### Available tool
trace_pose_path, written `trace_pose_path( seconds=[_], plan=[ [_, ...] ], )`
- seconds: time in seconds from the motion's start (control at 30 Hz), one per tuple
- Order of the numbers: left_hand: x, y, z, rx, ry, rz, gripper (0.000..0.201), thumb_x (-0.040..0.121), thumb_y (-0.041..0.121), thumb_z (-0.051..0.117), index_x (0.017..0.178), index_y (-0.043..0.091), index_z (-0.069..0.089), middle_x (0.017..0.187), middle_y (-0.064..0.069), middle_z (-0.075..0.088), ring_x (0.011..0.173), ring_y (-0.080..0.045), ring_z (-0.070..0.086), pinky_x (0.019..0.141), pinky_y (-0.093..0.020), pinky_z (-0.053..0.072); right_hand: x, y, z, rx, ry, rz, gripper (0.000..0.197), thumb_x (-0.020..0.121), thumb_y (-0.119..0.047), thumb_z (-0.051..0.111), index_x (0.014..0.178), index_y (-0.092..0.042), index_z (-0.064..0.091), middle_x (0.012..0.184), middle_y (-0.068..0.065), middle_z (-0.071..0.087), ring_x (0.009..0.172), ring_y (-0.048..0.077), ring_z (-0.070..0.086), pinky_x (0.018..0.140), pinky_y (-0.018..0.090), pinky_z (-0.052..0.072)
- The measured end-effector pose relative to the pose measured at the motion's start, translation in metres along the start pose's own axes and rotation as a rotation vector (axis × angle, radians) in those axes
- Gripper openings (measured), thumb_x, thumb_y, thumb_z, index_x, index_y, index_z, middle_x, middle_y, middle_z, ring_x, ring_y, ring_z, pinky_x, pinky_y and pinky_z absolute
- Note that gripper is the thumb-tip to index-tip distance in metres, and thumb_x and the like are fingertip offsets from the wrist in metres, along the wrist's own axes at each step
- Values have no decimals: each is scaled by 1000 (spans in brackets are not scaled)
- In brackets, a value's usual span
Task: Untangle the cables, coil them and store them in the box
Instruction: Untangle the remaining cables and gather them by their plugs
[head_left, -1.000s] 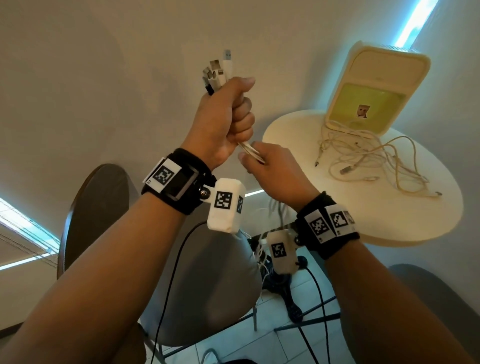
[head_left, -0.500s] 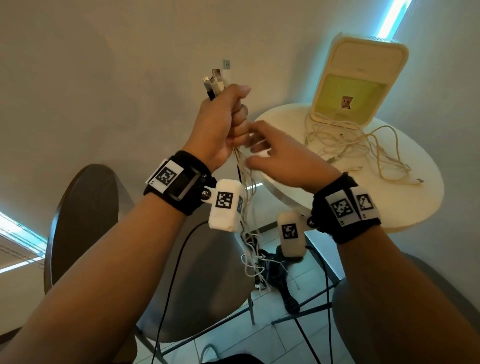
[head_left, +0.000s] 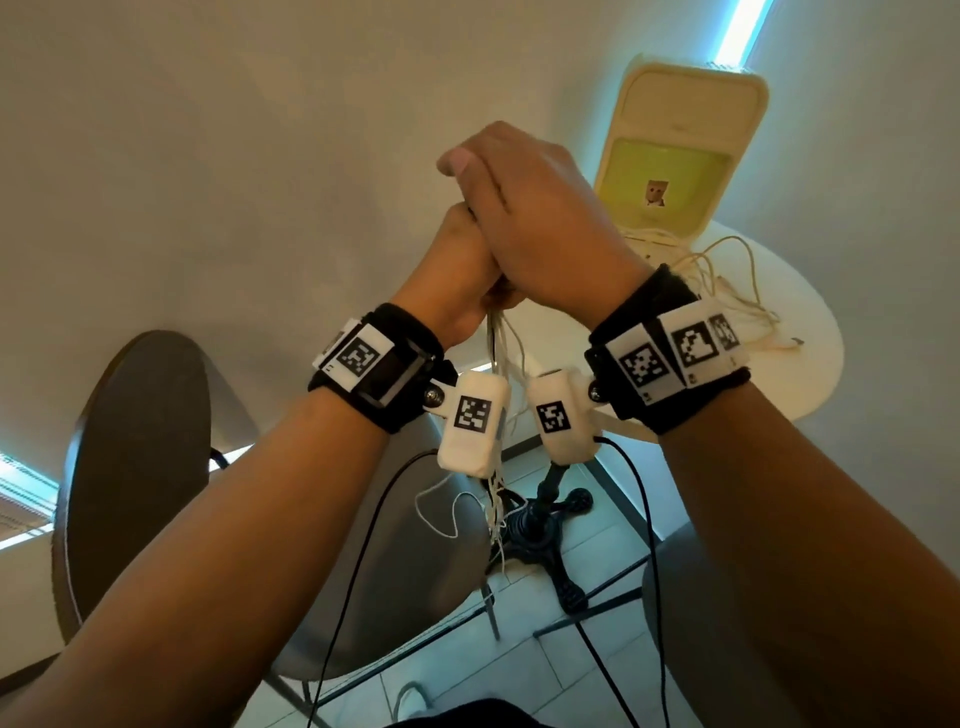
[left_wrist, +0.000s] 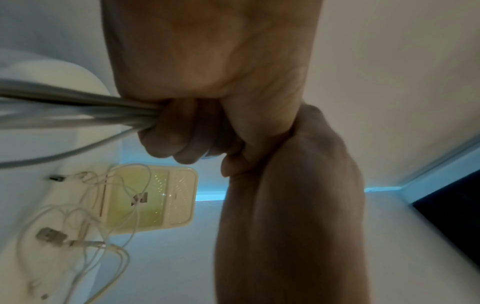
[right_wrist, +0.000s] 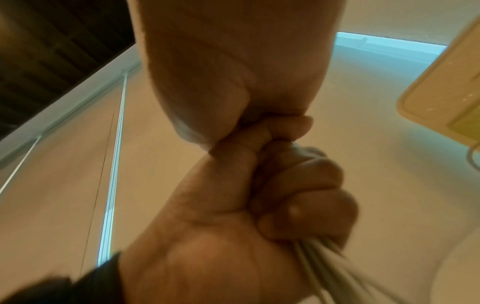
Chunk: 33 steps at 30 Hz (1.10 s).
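Beside white table (head_left: 810, 364), cables (head_left: 498, 343) below left-hand grip (head_left: 462, 270).

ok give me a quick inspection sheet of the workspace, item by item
surface: round white table, on a dark pedestal base.
job's things: open cream box with a green inside stands at the table's far side.
clutter: nothing seen.
grippers: left hand grips a bundle of cables; right hand lies over the left, its grasp hidden.
cables: the bundle hangs down between the wrists; a loose tangle of cables lies on the table before the box.
surroundings: grey chair at left, tiled floor, plain wall.
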<state>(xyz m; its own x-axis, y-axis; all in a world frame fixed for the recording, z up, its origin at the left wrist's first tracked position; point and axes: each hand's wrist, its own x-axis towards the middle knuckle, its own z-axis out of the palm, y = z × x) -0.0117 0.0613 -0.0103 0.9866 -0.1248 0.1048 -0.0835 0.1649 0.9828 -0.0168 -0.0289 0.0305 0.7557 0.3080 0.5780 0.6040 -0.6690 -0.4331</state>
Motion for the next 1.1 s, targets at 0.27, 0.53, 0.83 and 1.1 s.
trace_pose_path(
  seconds=[0.27, 0.53, 0.83, 1.1],
  plan=[
    [3, -4, 18, 41, -50, -46, 22, 104, 14, 47, 82, 15, 47, 60, 0, 41, 52, -13, 37, 52, -26, 32, -11, 20, -19, 81, 9, 41, 36, 113, -27, 40, 126, -8, 68, 115, 4, 67, 102, 16, 66, 90, 32, 51],
    [2, 5, 40, 126, -166, 7, 25, 109, 8, 46, 86, 16, 49, 51, 9, 38, 41, -5, 30, 40, -21, 27, -15, 42, -55, -48, -36, -9, 43, 99, -58, 60, 129, -28, 67, 115, -5, 55, 105, 5, 56, 89, 16, 45],
    [6, -1, 69, 190, -154, 72, 16, 101, -4, 44, 101, 12, 48, 54, 1, 32, 45, -10, 27, 45, -25, 24, -5, 56, -69, -339, -108, -79, 35, 103, -50, 58, 87, -21, 48, 75, -7, 53, 67, 16, 51, 60, 25, 31],
    [12, 8, 81, 242, -205, 109, 33, 98, -8, 41, 75, 15, 41, 54, -1, 28, 48, -12, 22, 50, -33, 17, -3, 66, -81, -181, 81, -118, 36, 101, -30, 63, 74, -18, 42, 56, -13, 34, 52, 8, 35, 53, 25, 29]
  ],
)
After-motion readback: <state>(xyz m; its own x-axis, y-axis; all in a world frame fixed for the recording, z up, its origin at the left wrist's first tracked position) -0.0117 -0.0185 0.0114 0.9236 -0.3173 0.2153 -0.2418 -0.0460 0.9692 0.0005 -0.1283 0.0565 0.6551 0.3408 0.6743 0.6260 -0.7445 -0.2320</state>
